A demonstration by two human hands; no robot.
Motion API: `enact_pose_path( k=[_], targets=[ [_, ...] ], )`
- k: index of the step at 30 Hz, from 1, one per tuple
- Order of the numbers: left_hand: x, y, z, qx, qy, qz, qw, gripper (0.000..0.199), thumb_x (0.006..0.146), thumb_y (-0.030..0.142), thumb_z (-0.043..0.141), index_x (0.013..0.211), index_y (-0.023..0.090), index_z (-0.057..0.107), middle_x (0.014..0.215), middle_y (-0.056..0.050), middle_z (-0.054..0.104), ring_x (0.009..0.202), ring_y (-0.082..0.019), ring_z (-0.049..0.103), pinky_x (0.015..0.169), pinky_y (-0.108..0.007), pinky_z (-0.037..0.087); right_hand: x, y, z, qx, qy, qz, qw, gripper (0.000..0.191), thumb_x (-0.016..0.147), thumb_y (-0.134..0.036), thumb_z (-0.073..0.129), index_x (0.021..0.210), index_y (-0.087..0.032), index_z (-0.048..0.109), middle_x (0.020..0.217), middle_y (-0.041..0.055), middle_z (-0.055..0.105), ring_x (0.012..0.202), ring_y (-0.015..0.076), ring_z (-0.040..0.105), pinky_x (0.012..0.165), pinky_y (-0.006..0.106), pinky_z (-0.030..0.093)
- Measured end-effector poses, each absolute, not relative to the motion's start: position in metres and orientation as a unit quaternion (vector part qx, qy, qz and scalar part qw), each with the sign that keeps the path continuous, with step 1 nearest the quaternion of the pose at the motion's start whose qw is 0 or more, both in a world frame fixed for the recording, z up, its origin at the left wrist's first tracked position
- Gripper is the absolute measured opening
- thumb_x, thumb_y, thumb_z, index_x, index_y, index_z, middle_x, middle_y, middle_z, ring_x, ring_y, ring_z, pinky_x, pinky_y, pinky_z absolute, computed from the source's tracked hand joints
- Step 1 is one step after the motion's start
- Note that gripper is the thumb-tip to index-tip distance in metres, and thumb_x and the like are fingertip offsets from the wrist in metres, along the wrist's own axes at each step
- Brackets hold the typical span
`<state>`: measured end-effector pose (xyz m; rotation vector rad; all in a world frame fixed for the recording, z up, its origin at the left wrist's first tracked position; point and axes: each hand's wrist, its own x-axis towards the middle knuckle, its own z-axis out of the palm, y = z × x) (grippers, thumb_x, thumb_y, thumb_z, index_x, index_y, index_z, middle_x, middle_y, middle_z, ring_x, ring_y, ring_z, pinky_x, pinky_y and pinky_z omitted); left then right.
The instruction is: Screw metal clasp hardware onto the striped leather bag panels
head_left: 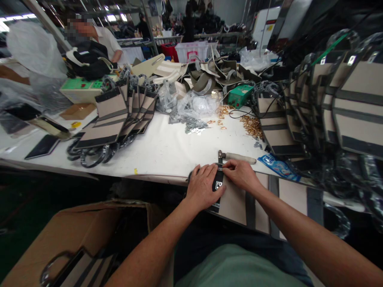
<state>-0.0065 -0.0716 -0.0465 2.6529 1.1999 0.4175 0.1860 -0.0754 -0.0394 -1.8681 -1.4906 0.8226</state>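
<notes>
A beige bag with dark grey stripes lies flat at the table's front edge, its black end toward the left. My left hand rests on that black end, fingers stretched out and thumb apart, beside a small silver metal fitting. At the bag's far edge, my right hand has thumb and fingertips pinched together; what is between them is too small to make out. Just behind both hands lies a hammer with a pale handle, its metal head close to the left fingertips.
Stacked striped bags stand at left and right. Gold metal hardware, grey metal pieces and a green box lie behind. A blue packet is right of the hammer. A cardboard box stands below left. Another person is across.
</notes>
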Motion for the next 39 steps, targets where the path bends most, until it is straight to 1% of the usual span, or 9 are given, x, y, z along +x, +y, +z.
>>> enact_pose_path(
  k=[4,6,10,15,18,21,25,27,39],
  targets=[
    [-0.006,-0.070,-0.046,0.895,0.405,0.159,0.098,0.066,0.092,0.051,0.062,0.150,0.024,0.045,0.155,-0.007,0.053,0.139,-0.028,0.048,0.123,-0.052,0.028,0.185,-0.073,-0.036,-0.708,-0.559,0.327,0.281,0.015,0.079,-0.024,0.062,0.084,-0.019,0.075,0.064,0.0011,0.071,0.060,0.0179,0.066,0.059,0.028,0.045],
    [-0.005,-0.067,-0.045,0.896,0.400,0.168,0.097,0.057,0.094,0.048,0.060,0.146,0.026,0.051,0.151,-0.006,0.056,0.135,-0.028,0.051,0.118,-0.052,0.035,0.185,-0.071,-0.034,-0.707,-0.552,0.347,0.273,0.014,0.079,-0.024,0.061,0.083,-0.019,0.074,0.059,0.0000,0.069,0.058,0.0176,0.066,0.057,0.027,0.044],
    [-0.001,-0.056,-0.044,0.892,0.400,0.189,0.097,0.035,0.100,0.038,0.056,0.132,0.030,0.065,0.135,-0.003,0.068,0.119,-0.025,0.059,0.098,-0.046,0.047,0.185,-0.068,-0.030,-0.700,-0.556,0.368,0.254,0.013,0.080,-0.023,0.059,0.081,-0.020,0.072,0.054,-0.0015,0.067,0.052,0.0160,0.063,0.054,0.026,0.043],
    [0.005,-0.041,-0.047,0.882,0.412,0.210,0.094,0.021,0.099,0.035,0.059,0.112,0.032,0.076,0.112,-0.001,0.075,0.105,-0.023,0.062,0.086,-0.042,0.047,0.190,-0.072,-0.027,-0.680,-0.574,0.378,0.258,0.016,0.084,-0.024,0.059,0.085,-0.021,0.074,0.055,-0.0026,0.067,0.053,0.0149,0.062,0.054,0.026,0.042],
    [0.005,-0.037,-0.051,0.875,0.417,0.223,0.105,0.019,0.098,0.036,0.062,0.108,0.034,0.078,0.108,-0.001,0.076,0.102,-0.022,0.062,0.085,-0.042,0.046,0.199,-0.077,-0.030,-0.661,-0.591,0.372,0.276,0.019,0.086,-0.027,0.060,0.092,-0.022,0.077,0.057,-0.0035,0.067,0.055,0.0154,0.063,0.057,0.027,0.044],
    [0.005,-0.033,-0.054,0.866,0.423,0.236,0.128,0.015,0.096,0.036,0.066,0.105,0.035,0.079,0.108,0.000,0.076,0.103,-0.022,0.062,0.087,-0.042,0.046,0.206,-0.081,-0.036,-0.646,-0.600,0.355,0.311,0.019,0.088,-0.030,0.061,0.091,-0.022,0.078,0.063,-0.0024,0.069,0.058,0.0166,0.064,0.062,0.029,0.048],
    [0.005,-0.029,-0.056,0.862,0.420,0.239,0.154,0.012,0.093,0.035,0.070,0.100,0.035,0.080,0.108,0.001,0.076,0.104,-0.022,0.062,0.089,-0.042,0.046,0.206,-0.082,-0.043,-0.617,-0.651,0.288,0.336,0.017,0.089,-0.023,0.061,0.089,-0.021,0.078,0.088,0.0034,0.077,0.081,0.0217,0.071,0.080,0.034,0.053],
    [0.005,-0.027,-0.056,0.864,0.414,0.243,0.154,0.012,0.093,0.034,0.070,0.100,0.035,0.080,0.109,0.002,0.075,0.104,-0.022,0.062,0.089,-0.042,0.046,0.205,-0.082,-0.044,-0.612,-0.670,0.258,0.333,0.017,0.089,-0.020,0.061,0.090,-0.021,0.078,0.093,0.0046,0.077,0.088,0.0232,0.071,0.084,0.036,0.052],
    [0.006,-0.025,-0.056,0.865,0.407,0.251,0.152,0.013,0.092,0.032,0.071,0.102,0.035,0.079,0.109,0.001,0.074,0.105,-0.021,0.064,0.089,-0.042,0.048,0.205,-0.086,-0.062,-0.579,-0.714,0.183,0.349,0.013,0.096,-0.023,0.062,0.096,-0.022,0.075,0.090,0.0046,0.073,0.084,0.0211,0.068,0.079,0.033,0.051]
  ],
)
